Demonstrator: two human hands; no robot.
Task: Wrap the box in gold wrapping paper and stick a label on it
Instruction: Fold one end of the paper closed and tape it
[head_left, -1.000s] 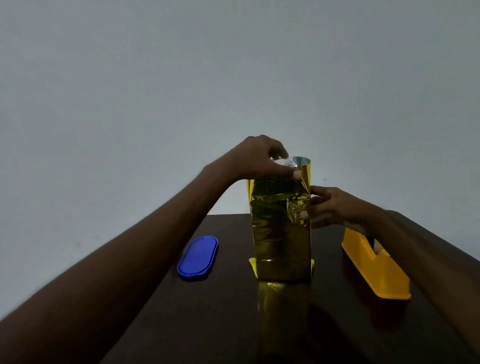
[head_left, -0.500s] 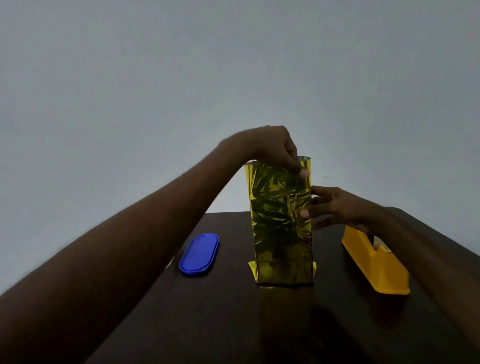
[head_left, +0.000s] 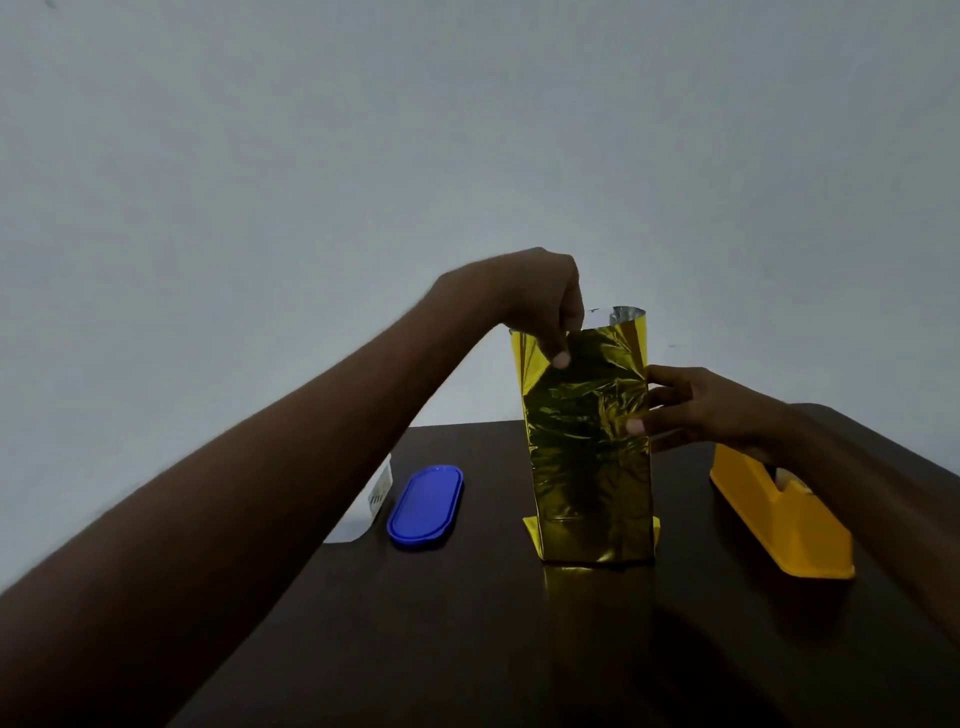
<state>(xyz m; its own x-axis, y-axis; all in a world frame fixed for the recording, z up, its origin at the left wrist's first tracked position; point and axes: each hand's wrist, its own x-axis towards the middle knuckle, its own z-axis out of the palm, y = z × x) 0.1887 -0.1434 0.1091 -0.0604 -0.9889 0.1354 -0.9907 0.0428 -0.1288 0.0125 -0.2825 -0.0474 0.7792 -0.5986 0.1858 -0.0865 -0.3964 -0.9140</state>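
The box (head_left: 589, 447) is standing upright in the middle of the dark desk (head_left: 467, 623), its long axis straight up, already sleeved in crinkly gold wrapping paper (head_left: 582, 364) that is sticking up past the top as an open, silver-lined collar. The left hand (head_left: 540, 296) is reaching over from above, its grip pinching the near-left edge of that collar, so the loose flap is lying directly under it and it looks set to fold down and inward. The right hand (head_left: 691, 410) is bracing the right side, fingers closed on the foil. A glossy blue oval lid (head_left: 426, 506) is lying to the left, beside what may be the label sheet (head_left: 376, 496), though it is dim there; a yellow plastic tape dispenser (head_left: 779, 525) is sitting right.
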